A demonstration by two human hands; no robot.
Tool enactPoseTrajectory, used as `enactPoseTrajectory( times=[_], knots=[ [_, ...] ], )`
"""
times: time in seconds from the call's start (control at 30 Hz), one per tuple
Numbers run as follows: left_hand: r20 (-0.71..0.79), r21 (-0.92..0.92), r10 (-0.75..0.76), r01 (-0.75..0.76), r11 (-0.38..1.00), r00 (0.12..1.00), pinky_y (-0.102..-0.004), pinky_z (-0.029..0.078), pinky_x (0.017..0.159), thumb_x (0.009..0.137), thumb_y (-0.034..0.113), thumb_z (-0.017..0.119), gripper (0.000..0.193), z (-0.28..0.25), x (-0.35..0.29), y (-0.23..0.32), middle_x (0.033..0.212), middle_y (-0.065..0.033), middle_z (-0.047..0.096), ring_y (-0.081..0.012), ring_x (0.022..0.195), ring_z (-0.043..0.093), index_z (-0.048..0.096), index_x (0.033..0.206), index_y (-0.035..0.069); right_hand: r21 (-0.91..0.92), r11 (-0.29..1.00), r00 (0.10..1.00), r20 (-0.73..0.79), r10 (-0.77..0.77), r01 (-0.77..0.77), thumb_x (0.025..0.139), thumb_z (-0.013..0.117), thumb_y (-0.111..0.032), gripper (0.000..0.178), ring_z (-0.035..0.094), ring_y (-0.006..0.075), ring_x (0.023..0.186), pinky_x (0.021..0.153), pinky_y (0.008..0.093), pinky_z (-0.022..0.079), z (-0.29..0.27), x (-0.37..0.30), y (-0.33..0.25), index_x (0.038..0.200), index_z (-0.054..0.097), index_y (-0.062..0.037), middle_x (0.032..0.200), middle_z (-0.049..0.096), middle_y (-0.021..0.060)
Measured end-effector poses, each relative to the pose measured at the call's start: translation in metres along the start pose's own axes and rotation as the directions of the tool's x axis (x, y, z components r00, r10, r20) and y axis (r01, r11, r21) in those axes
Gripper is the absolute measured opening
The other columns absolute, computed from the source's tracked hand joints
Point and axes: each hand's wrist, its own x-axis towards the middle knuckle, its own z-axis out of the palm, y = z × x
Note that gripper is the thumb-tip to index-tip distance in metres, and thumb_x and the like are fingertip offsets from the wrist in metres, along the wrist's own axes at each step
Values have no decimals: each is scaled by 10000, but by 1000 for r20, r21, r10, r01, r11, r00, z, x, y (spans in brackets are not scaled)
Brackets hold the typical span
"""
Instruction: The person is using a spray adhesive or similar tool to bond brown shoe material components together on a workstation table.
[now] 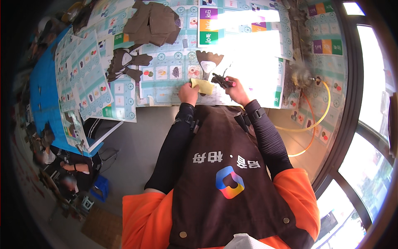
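Note:
My left hand [188, 93] pinches a small yellow piece [202, 86], perhaps paper or cloth, over the table's near edge. In my right hand [239, 91] is a small black hand tool [222, 80] with a pinkish-red end; its exact kind is unclear. It points toward the yellow piece from the right. Just beyond both hands lies a brown flat piece [209, 57] with a scalloped far edge, its lower part partly hidden behind the yellow piece. Strong glare washes out the tabletop to the right.
Brown flat pieces are stacked [151, 23] at the far left, with more cut pieces [128, 64] nearer. Printed sheets [166, 62] cover the table. A yellow hose [327, 103] and an orange hose [309, 141] curve at the right, near windows. People sit by a blue table [45, 91] at left.

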Motion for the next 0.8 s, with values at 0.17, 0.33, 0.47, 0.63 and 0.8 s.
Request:
enactPoseTrajectory(
  times=[0.17,0.33,0.47,0.63,0.8],
  knots=[
    [8,-58,-13,13,998,1000,-348,440,527,716,282,658,252,2,1,0,534,-85,590,-220,504,593,641,706,31,-17,1000,935,-354,-10,4,676,453,19,280,506,200,656,647,312,433,7,16,27,939,551,27,683,533,127],
    [65,-68,-18,23,997,998,-340,441,527,720,281,657,250,2,0,2,542,-81,598,-218,503,596,643,716,32,-34,997,985,-162,59,-65,693,468,-20,270,539,217,607,592,340,434,1,20,47,944,567,-5,677,573,143],
    [7,-43,14,-14,999,1000,-337,440,525,721,278,657,248,1,-1,1,544,-83,600,-213,502,598,643,708,31,-108,994,925,-380,-23,-20,688,513,-71,256,550,257,620,596,353,431,-6,28,48,933,574,-28,680,565,168],
    [74,-44,-21,24,999,997,-336,442,525,723,270,660,239,1,0,2,547,-80,603,-203,503,602,644,705,33,-105,991,958,-268,-106,80,689,507,-61,209,504,240,571,573,325,412,-17,28,46,890,559,-36,620,505,135],
    [85,-59,-81,86,995,993,-420,460,633,678,301,670,274,-2,0,4,704,-159,632,-345,686,605,653,750,37,-79,995,940,-330,-85,62,685,514,-40,231,517,218,600,599,306,422,-22,23,30,909,569,-31,651,534,121]
  ],
)
